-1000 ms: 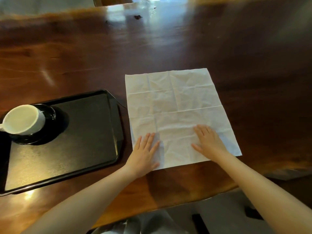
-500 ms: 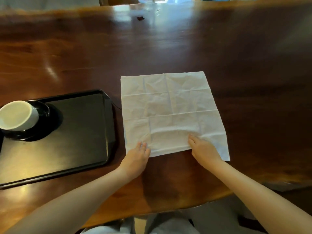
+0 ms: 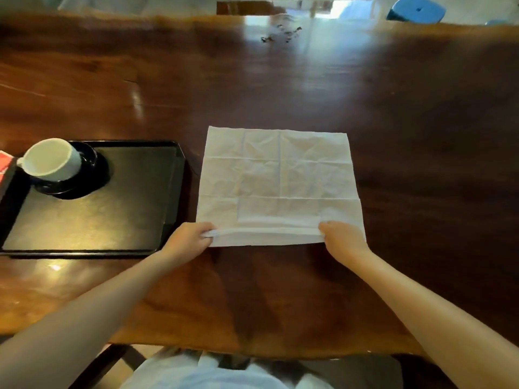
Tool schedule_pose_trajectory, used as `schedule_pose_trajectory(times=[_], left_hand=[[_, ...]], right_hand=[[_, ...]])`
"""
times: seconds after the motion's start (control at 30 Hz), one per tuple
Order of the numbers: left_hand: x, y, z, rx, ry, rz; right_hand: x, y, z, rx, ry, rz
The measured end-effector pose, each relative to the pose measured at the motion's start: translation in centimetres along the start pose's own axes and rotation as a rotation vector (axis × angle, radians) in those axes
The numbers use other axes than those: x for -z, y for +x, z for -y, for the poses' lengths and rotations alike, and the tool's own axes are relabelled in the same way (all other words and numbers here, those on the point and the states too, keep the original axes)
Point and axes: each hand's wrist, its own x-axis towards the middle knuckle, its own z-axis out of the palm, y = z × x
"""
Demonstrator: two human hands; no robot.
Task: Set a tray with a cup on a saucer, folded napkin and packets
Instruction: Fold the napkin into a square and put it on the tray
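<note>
Napkin (image 3: 278, 181) lies spread flat on the table (image 3: 393, 108), centre of view. Left hand (image 3: 188, 239) and right hand (image 3: 341, 238) each pinch its near edge — that edge lifted, starting a fold. Tray (image 3: 118, 217) at 9 o'clock of the napkin, just beside it; cup (image 3: 50, 160) on saucer (image 3: 90, 164) in its far-left corner. Red item (image 3: 4, 164) at frame edge — possibly packets.

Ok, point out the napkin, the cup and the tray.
napkin (image 3: 280, 175), head view, middle of the open sheet.
cup (image 3: 50, 158), head view, its pale inside.
tray (image 3: 112, 214), head view, bare black floor.
</note>
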Motion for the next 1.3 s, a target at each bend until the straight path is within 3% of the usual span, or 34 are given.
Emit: schedule_pose_trajectory(times=[0.17, 0.33, 0.6, 1.03, 1.23, 1.3], left_hand=[[4.1, 2.1, -0.7, 0.076, -0.38, -0.108], [6.8, 6.3, -1.8, 0.203, -0.659, -0.161], [9.7, 13.9, -3.3, 0.351, -0.968, -0.297], [9.2, 24.9, -1.6, 0.486, -0.701, -0.399], [7.5, 26.5, -1.4, 0.596, -0.624, -0.522], [7.0, 26.1, -2.2, 0.518, -0.469, -0.601]], right_hand=[[4.2, 2.4, -4.8, -0.226, 0.317, 0.014], [9.0, 5.1, -7.9, -0.283, 0.307, 0.101], [13.9, 10.4, -10.8, -0.378, 0.766, -0.174], [11.9, 20.5, -9.9, -0.589, 1.01, -0.372], [10.2, 23.5, -9.6, -0.632, 1.035, -0.398], [9.7, 24.0, -9.2, -0.657, 0.861, -0.456]])
